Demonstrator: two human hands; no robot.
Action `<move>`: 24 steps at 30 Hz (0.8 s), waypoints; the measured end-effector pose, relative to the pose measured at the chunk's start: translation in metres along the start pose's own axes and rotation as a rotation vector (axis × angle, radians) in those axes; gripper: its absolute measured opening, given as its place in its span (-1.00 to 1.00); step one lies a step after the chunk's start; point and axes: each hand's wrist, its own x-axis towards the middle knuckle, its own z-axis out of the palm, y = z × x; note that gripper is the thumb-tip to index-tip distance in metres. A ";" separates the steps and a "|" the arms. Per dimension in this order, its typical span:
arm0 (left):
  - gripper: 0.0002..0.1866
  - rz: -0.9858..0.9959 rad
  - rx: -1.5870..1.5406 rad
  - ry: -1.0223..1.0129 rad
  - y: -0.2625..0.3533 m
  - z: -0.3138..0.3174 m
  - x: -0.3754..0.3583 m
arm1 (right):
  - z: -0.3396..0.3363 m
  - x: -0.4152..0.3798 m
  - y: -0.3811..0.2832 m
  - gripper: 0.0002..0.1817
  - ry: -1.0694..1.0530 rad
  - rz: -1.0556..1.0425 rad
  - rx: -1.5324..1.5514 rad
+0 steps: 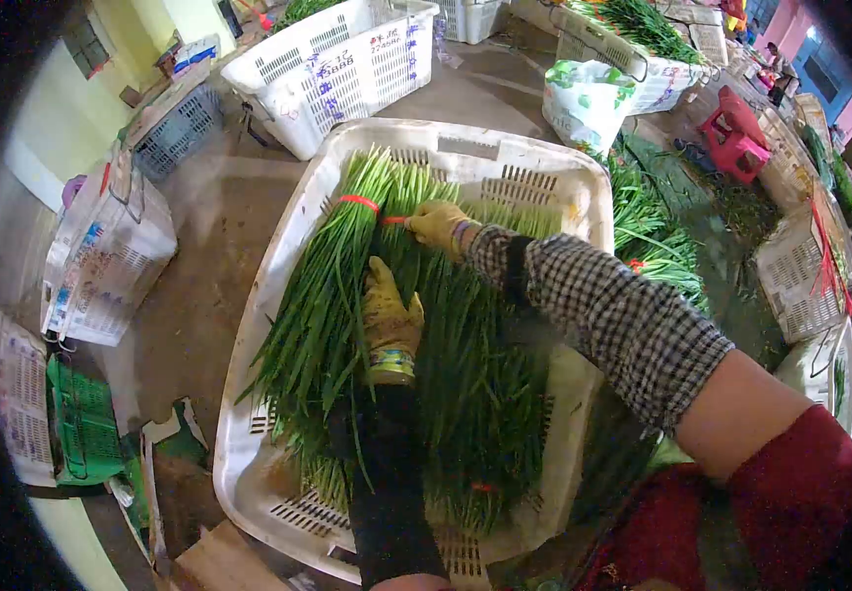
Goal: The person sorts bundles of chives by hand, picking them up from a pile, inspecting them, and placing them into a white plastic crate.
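Observation:
A white plastic crate (598, 202) in front of me holds bundles of long green chives, their pale cut ends pointing to the far side. One chive bundle (313, 266) with a red band lies along the left. Beside it is a second red-banded bundle (404, 187). My right hand (436, 227), in a yellow glove, has its fingers closed on this second bundle at the band. Also gloved in yellow, my left hand (392, 320) lies on the leaves between the two bundles, thumb and fingers apart. Its fingertips are partly among the leaves.
More chives (653, 231) lie on the floor right of the crate. Another white crate (347, 74) stands beyond, with a plastic bag (589, 103) to its right. A red stool (736, 133) is at the far right. Crates (111, 256) line the left; cardboard (229, 557) lies lower left.

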 end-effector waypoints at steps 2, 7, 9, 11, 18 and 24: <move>0.00 0.016 -0.057 0.032 -0.009 0.013 0.002 | -0.021 -0.015 -0.007 -0.64 -0.093 -0.129 0.164; -0.01 0.182 0.142 0.133 0.020 -0.027 -0.021 | -0.114 -0.111 -0.038 -0.57 -0.477 -0.342 -0.161; -0.09 0.371 0.215 0.117 0.043 -0.046 -0.038 | -0.131 -0.142 0.000 -0.51 -0.394 -0.532 -0.419; -0.12 0.414 0.258 0.102 0.055 -0.080 -0.031 | -0.132 -0.169 0.033 -0.51 -0.254 -0.623 -0.594; 0.13 0.003 0.353 -0.115 -0.008 -0.104 0.057 | -0.118 -0.183 0.058 -0.59 -0.030 -0.651 -0.783; 0.15 0.188 0.201 -0.040 -0.060 -0.038 0.065 | -0.125 -0.189 0.041 -0.60 -0.041 -0.588 -0.813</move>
